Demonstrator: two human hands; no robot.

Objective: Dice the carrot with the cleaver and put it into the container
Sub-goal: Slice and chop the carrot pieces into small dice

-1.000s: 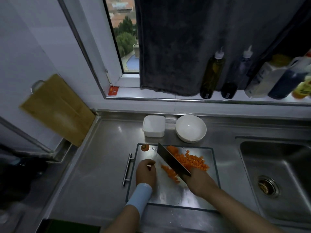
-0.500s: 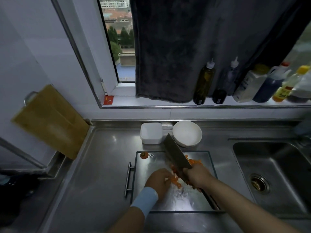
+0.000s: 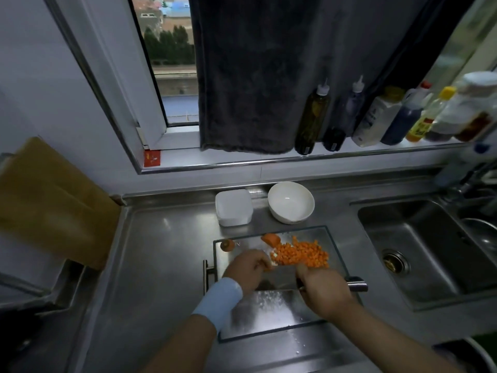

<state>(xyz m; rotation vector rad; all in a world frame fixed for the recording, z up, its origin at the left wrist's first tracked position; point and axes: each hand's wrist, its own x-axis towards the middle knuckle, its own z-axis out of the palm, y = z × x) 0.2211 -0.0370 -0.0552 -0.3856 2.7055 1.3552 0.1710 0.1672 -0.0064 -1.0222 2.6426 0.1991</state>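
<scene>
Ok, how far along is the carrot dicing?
Mostly diced: a pile of carrot cubes sits on the board, with one larger chunk uncut. The right hand holds the cleaver by the pile, left hand beside it. The container looks empty; transfer remains.

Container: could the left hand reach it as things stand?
Probably yes. The container stands just beyond the board, ahead of the left hand; only a low carrot end lies near the path.

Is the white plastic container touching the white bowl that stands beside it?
Apart. The head view shows a strip of bare steel counter between the container and the bowl.
</scene>
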